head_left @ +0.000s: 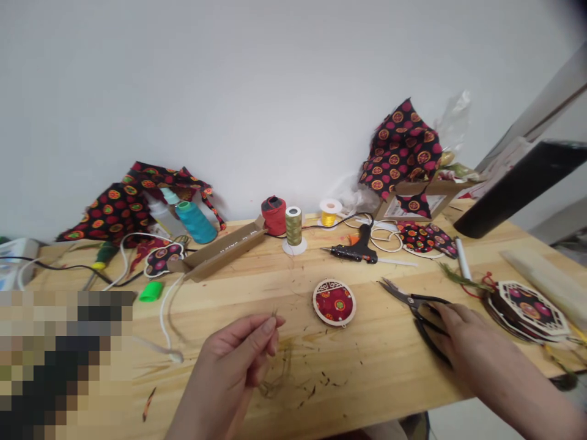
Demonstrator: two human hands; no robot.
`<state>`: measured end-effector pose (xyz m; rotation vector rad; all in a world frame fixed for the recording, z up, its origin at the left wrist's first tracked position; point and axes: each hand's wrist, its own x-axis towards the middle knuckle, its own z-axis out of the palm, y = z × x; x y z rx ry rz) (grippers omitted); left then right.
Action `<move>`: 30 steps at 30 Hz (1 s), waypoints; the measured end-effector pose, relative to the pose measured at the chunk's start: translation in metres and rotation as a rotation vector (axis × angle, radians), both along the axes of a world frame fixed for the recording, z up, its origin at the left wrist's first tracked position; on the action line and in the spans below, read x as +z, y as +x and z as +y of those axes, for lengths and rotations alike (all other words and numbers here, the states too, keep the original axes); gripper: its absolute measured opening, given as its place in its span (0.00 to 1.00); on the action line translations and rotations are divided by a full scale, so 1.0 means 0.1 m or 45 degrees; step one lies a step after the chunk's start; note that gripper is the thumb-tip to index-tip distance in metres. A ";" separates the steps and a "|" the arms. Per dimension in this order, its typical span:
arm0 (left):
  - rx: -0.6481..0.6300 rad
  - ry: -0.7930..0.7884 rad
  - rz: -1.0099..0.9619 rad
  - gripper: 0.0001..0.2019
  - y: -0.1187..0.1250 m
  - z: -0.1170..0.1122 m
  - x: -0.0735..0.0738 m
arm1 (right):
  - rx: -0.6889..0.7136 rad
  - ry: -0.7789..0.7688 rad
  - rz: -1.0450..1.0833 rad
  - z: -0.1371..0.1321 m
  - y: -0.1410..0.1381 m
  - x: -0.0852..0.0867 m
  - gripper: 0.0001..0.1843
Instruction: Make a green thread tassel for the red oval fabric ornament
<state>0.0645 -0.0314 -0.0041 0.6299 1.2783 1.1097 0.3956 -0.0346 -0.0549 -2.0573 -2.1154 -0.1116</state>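
My left hand [238,357] is raised over the wooden table [367,373], thumb and fingers pinched on a thin strand of thread [274,315]. My right hand [463,336] lies on the black scissors [408,298] at the right, its fingers closing over the handles. Between the hands lies a small round wooden ornament with red patterned fabric [334,302]. Loose thread scraps [279,379] are scattered below my left hand.
A black glue gun [358,249], spools of red [274,215], green-gold [293,227], yellow [330,212] and teal thread [196,221] stand behind. Patterned fabric [126,205] lies back left, a box with fabric [408,159] back right. Octagonal ornaments [527,308] sit far right.
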 end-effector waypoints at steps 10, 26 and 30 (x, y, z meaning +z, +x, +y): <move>0.030 0.036 -0.002 0.09 0.00 -0.04 0.01 | 0.233 -0.349 0.803 -0.14 -0.42 0.53 0.13; -0.075 0.045 0.017 0.07 0.02 -0.13 -0.03 | 0.511 -1.117 1.189 -0.12 -1.17 0.67 0.17; -0.222 0.064 0.072 0.10 0.03 -0.14 -0.04 | 0.566 -1.066 1.220 -0.10 -1.20 0.64 0.19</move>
